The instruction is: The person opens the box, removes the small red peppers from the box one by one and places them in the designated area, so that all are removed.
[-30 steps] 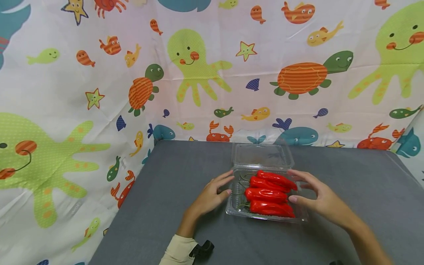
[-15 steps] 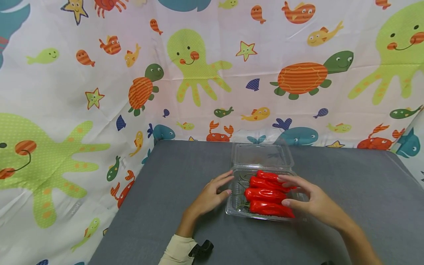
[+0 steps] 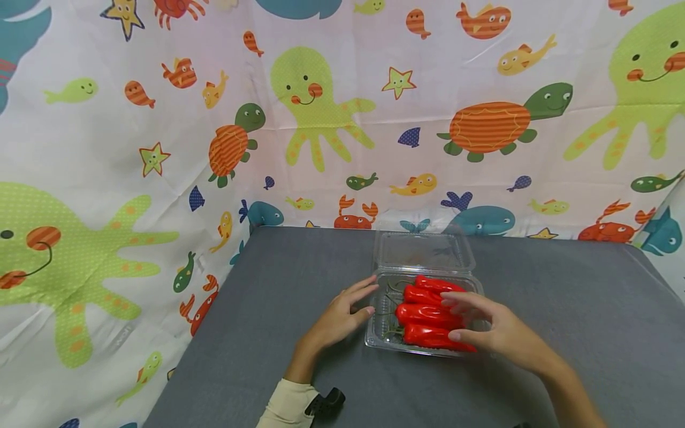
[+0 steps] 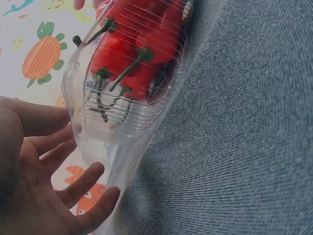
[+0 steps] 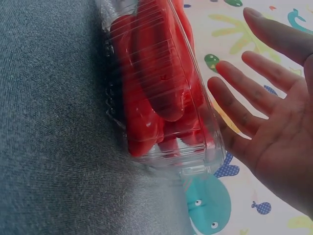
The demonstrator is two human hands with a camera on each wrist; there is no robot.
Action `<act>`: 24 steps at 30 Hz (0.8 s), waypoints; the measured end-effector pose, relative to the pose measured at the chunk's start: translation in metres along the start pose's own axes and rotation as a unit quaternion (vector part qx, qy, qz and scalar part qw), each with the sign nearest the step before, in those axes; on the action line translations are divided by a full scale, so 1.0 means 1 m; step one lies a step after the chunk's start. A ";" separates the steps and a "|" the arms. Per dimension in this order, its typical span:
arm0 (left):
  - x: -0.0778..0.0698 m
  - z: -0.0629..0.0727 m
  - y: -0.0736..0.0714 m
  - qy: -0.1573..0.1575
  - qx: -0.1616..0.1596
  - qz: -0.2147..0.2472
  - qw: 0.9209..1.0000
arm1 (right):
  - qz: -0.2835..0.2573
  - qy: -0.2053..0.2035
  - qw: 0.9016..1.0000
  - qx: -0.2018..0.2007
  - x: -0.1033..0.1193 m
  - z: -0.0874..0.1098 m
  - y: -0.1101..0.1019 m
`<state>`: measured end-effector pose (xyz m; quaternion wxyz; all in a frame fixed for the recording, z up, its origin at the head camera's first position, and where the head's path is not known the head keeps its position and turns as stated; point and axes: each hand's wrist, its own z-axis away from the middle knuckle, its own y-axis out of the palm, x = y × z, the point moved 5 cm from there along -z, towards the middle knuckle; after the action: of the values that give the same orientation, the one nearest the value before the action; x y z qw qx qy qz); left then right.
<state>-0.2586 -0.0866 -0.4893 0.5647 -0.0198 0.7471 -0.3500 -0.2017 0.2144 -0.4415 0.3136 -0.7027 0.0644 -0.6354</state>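
Note:
A clear plastic clamshell box (image 3: 373,341) sits on the grey table, its lid (image 3: 423,249) tipped back. Several red peppers (image 3: 428,315) with green stems lie side by side in it, stems to the left. Beside the box's left edge is my left hand (image 3: 334,321), fingers relaxed and apart; the left wrist view has these fingertips (image 4: 98,169) at the clear wall. Over the right ends of the peppers hovers my right hand (image 3: 497,327), fingers spread and gripping nothing. In the right wrist view its palm (image 5: 283,142) faces the box, apart from the peppers.
Grey cloth covers the table (image 3: 278,285). Behind and to the left hangs a white curtain (image 3: 332,196) printed with sea animals; the lid stands close to it. A black strap device (image 3: 326,403) is on the left wrist by the sleeve (image 3: 289,404).
My right hand has moved left, from the box's right edge to above the right ends of the peppers. The left hand, box and peppers have stayed in place.

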 end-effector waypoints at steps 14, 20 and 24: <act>0.000 0.000 -0.001 0.008 -0.004 0.007 1.000 | -0.003 0.008 1.000 0.020 -0.005 -0.002 0.006; 0.000 -0.001 -0.001 0.010 -0.005 -0.003 1.000 | -0.014 0.008 0.999 0.040 -0.007 -0.005 0.009; 0.000 -0.001 -0.001 0.011 -0.005 -0.006 1.000 | -0.018 -0.007 0.998 0.054 -0.007 -0.006 0.011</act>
<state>-0.2600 -0.0870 -0.4890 0.5544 -0.0231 0.7550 -0.3494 -0.2056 0.2067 -0.4537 0.3396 -0.6901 0.0154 -0.6389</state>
